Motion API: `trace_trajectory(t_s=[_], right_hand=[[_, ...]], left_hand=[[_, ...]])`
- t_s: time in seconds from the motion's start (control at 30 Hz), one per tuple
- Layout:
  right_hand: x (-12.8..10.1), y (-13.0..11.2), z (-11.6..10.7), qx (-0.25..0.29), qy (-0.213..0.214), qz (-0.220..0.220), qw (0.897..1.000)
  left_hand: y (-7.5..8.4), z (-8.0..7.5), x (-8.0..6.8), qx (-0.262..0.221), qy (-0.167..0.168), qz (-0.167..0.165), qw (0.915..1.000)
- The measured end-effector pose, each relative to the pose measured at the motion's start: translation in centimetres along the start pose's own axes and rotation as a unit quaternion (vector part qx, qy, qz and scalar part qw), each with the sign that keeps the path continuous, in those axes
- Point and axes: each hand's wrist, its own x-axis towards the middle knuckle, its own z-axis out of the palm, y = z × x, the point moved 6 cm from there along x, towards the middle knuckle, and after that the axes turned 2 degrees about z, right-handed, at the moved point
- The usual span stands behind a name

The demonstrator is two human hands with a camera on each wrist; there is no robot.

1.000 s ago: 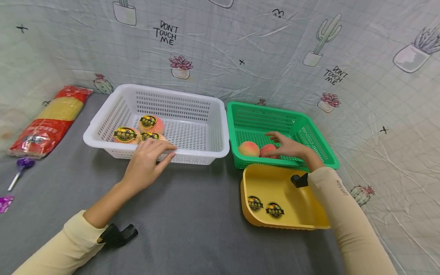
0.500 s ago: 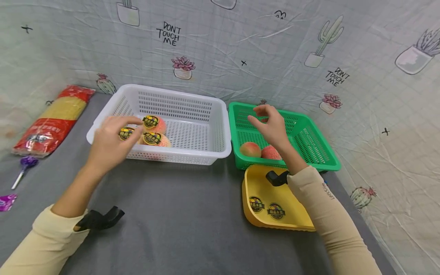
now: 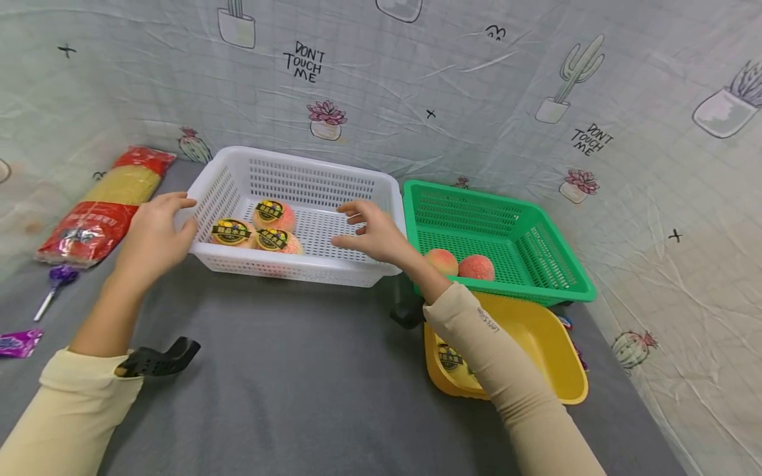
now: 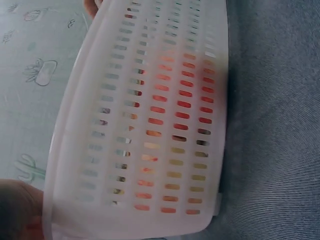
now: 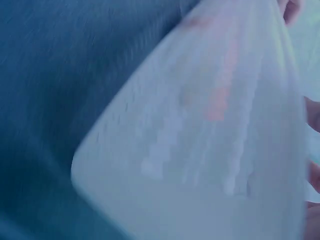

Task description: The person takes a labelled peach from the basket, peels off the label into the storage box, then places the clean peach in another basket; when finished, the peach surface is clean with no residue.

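My left hand [image 3: 156, 235] is at the left end of the white basket [image 3: 309, 266], fingers loosely bent and fingertips right at the rim. Inside that basket sit three peaches [image 3: 275, 217] with black labels, grouped toward its left side. Over the basket's right part hovers my right hand [image 3: 375, 231], thumb and fingers apart with nothing between them. In the left wrist view, the peaches [image 4: 182, 100] show red through the slots of the basket wall. The right wrist view is blurred, with the white basket [image 5: 210, 165] filling much of it.
Right of the white basket stands a green basket [image 3: 559, 294] holding two peaches [image 3: 476, 268]. A yellow tub [image 3: 574, 390] is in front of it, partly behind my right sleeve. At left lie a red-and-yellow packet [image 3: 98, 215], a purple lollipop [image 3: 59, 277] and a purple wrapper [image 3: 20, 344].
My right hand has left the green basket and moved left over the white one. My left hand has moved left from the front rim to the left end. The peaches stay in place.
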Motion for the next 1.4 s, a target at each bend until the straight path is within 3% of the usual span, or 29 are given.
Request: trace_trajectory(t_s=[0.17,0.33,0.5,0.67,1.1,1.4], right_hand=[[2.2,-0.3,3.6,-0.028,-0.078,0.014,0.996],[3.8,-0.3,5.9,-0.051,-0.140,0.050,0.988],[5.2,-0.8,7.5,-0.064,-0.172,0.055,0.981],[6.1,-1.1,8.9,-0.034,-0.192,0.067,0.979],[6.4,-0.7,9.1,-0.010,-0.190,0.074,0.979],[4.8,-0.8,6.4,0.052,-0.103,0.092,0.989]], left_hand=[[-0.3,0.4,-0.1,0.012,0.000,-0.012,0.9999],[-0.2,0.6,-0.1,0.010,0.001,-0.016,0.9998],[-0.2,0.5,-0.2,0.013,-0.001,-0.023,0.9996],[0.0,0.4,-0.3,0.013,0.004,-0.017,0.9998],[-0.1,0.6,-0.1,0.020,0.001,-0.020,0.9996],[0.2,0.5,-0.1,0.019,0.007,-0.014,0.9997]])
